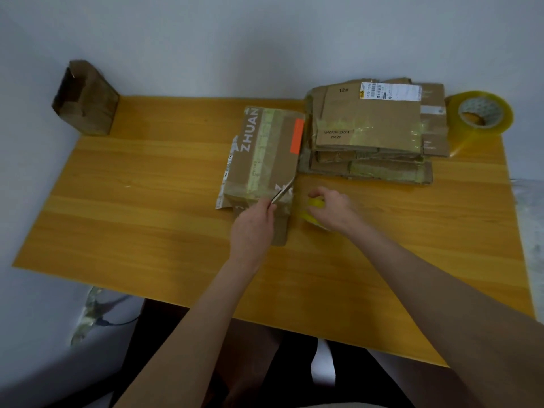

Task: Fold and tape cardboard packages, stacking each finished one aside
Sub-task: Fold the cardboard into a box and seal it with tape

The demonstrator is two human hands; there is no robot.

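A flattened cardboard package (265, 154) printed "ZHUAN", with an orange label and tape strips, lies in the middle of the yellow wooden table (147, 201). My left hand (253, 225) rests on its near end and grips a thin metal blade (284, 191) that points up along the package's right edge. Just to the right, my right hand (332, 210) grips a small yellow tape roll (315, 204) on the table. A strip of tape seems to run from the roll to the package, blurred.
A stack of taped flat cardboard packages (371, 134) sits at the back right. Beside it stands a large roll of clear-yellow tape (482, 113). An open brown cardboard box (85, 98) stands at the back left corner against the wall.
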